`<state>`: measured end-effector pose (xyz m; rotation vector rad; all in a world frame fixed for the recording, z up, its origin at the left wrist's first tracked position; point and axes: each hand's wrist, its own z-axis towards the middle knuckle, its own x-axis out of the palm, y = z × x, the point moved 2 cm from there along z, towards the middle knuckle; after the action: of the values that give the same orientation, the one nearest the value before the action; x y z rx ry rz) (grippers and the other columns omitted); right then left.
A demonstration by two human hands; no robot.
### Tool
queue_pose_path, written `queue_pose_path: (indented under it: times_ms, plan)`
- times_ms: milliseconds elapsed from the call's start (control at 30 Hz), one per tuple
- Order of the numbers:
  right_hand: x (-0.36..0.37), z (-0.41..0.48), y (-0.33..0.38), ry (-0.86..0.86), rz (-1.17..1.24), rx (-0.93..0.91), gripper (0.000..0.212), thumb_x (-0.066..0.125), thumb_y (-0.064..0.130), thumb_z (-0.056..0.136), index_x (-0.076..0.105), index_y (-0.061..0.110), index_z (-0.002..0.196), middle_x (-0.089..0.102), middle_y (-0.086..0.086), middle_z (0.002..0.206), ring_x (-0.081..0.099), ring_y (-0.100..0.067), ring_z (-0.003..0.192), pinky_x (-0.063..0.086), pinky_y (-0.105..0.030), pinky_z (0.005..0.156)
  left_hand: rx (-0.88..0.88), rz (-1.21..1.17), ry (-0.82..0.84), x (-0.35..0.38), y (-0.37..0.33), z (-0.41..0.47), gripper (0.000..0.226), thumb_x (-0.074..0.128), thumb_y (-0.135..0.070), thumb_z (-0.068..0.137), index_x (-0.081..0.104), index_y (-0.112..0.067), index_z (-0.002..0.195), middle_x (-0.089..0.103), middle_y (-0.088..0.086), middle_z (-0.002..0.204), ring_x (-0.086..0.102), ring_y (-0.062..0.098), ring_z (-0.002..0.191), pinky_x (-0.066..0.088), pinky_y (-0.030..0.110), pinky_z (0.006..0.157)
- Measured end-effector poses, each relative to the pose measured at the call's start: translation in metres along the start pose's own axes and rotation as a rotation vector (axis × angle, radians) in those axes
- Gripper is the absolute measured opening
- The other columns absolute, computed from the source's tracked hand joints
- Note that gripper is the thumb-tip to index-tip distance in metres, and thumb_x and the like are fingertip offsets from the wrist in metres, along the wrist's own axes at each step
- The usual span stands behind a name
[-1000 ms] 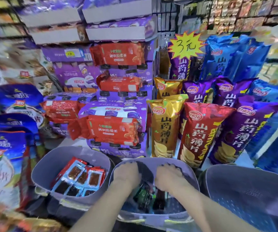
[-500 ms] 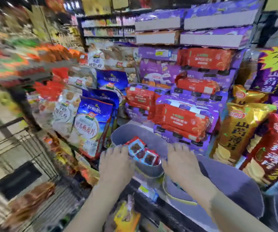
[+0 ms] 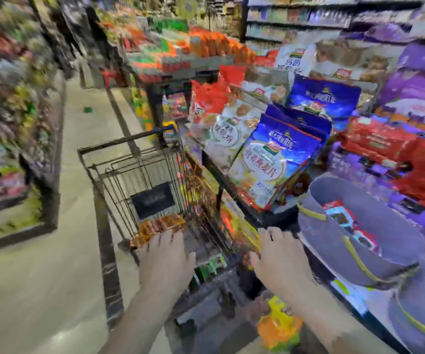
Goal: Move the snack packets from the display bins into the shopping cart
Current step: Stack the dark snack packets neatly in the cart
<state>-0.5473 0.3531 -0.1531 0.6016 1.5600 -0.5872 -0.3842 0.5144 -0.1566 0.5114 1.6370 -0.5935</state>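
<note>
both left hand (image 3: 166,261), right hand (image 3: 280,261) near cart (image 3: 124,140)

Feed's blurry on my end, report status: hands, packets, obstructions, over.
Grips hidden: left hand over shopping cart, right hand by its right rim. In cart, orange-brown packets; in grey bin, red packets. Path looks unobstructed.
</note>
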Motion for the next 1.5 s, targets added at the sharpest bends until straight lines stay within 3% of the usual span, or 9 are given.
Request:
queue_pose_path:
  times_ms: [300, 667, 800, 1033, 1133, 1267, 1367, 1433, 1500]
  plan:
    - [0.039, 0.058, 0.096, 0.141, -0.029, -0.255, 0.054, 0.04, 0.05, 0.104, 0.037, 0.018, 0.148, 0.045, -0.005, 0.146, 0.045, -0.03, 0.132, 0.039, -0.041, 0.106, -0.293, -0.092, 0.067, 0.041, 0.098, 0.011, 0.059, 0.048, -0.059, 0.103, 0.044, -0.027, 0.153, 0.048, -0.004, 0.159, 0.044, 0.023, 0.146, 0.038, 0.042, 0.12]
    - [0.127, 0.166, 0.131, 0.363, -0.004, -0.455, 0.062, 0.04, 0.05, 0.105, 0.029, 0.02, 0.158, 0.037, -0.003, 0.158, 0.039, -0.028, 0.141, 0.035, -0.041, 0.115, -0.49, -0.118, 0.164, 0.115, 0.103, 0.07, 0.054, 0.043, -0.053, 0.107, 0.044, -0.026, 0.153, 0.048, -0.004, 0.157, 0.045, 0.021, 0.144, 0.038, 0.039, 0.116]
    - [0.175, 0.206, 0.125, 0.478, -0.012, -0.492, 0.06, 0.044, 0.051, 0.104, 0.035, 0.02, 0.154, 0.044, -0.003, 0.15, 0.042, -0.028, 0.137, 0.041, -0.04, 0.111, -0.581, -0.195, 0.224, 0.153, 0.103, 0.095, 0.054, 0.045, -0.053, 0.107, 0.045, -0.022, 0.151, 0.053, -0.001, 0.152, 0.051, 0.023, 0.137, 0.043, 0.039, 0.111]
    - [0.27, 0.254, 0.12, 0.71, 0.094, -0.353, 0.06, 0.057, 0.046, 0.1, 0.041, 0.021, 0.152, 0.051, -0.007, 0.144, 0.055, -0.029, 0.125, 0.053, -0.042, 0.097, -0.907, -0.527, 0.185, 0.246, 0.124, 0.122, 0.081, 0.062, -0.057, 0.099, 0.033, -0.011, 0.16, 0.054, 0.011, 0.154, 0.055, 0.032, 0.136, 0.052, 0.046, 0.105]
    - [0.315, 0.262, 0.126, 0.795, 0.084, -0.275, 0.071, 0.055, 0.05, 0.101, 0.033, 0.015, 0.158, 0.049, -0.009, 0.151, 0.052, -0.03, 0.134, 0.05, -0.042, 0.103, -0.978, -0.663, 0.133, 0.289, 0.131, 0.13, 0.083, 0.067, -0.052, 0.098, 0.028, -0.012, 0.16, 0.053, 0.013, 0.154, 0.057, 0.034, 0.135, 0.052, 0.048, 0.104]
    - [0.364, 0.265, 0.133, 0.877, 0.101, -0.148, 0.082, 0.056, 0.058, 0.099, 0.026, 0.014, 0.161, 0.037, -0.01, 0.163, 0.04, -0.031, 0.148, 0.042, -0.047, 0.115, -1.045, -0.74, -0.013, 0.322, 0.131, 0.139, 0.072, 0.067, -0.042, 0.102, 0.033, -0.014, 0.159, 0.062, 0.011, 0.146, 0.066, 0.027, 0.123, 0.051, 0.032, 0.094]
    - [0.393, 0.267, 0.134, 0.886, 0.155, -0.063, 0.084, 0.061, 0.057, 0.097, 0.029, 0.011, 0.159, 0.041, -0.013, 0.159, 0.045, -0.034, 0.142, 0.046, -0.048, 0.111, -1.092, -0.778, -0.06, 0.335, 0.133, 0.14, 0.05, 0.062, -0.038, 0.104, 0.047, -0.019, 0.147, 0.073, 0.0, 0.12, 0.072, 0.019, 0.099, 0.058, 0.027, 0.08]
    - [0.41, 0.27, 0.132, 0.896, 0.178, -0.023, 0.084, 0.063, 0.055, 0.097, 0.031, 0.007, 0.158, 0.042, -0.015, 0.158, 0.046, -0.035, 0.141, 0.046, -0.048, 0.11, -1.106, -0.79, -0.068, 0.34, 0.134, 0.139, 0.04, 0.062, -0.037, 0.103, 0.053, -0.019, 0.138, 0.07, -0.01, 0.101, 0.07, 0.01, 0.084, 0.053, 0.019, 0.066]
    - [0.423, 0.272, 0.13, 0.91, 0.183, 0.012, 0.083, 0.065, 0.054, 0.097, 0.033, 0.006, 0.157, 0.044, -0.015, 0.158, 0.047, -0.035, 0.141, 0.046, -0.046, 0.11, -1.125, -0.775, -0.068, 0.342, 0.135, 0.139, 0.042, 0.061, -0.038, 0.103, 0.054, -0.015, 0.137, 0.072, -0.004, 0.103, 0.07, 0.017, 0.087, 0.057, 0.031, 0.072]
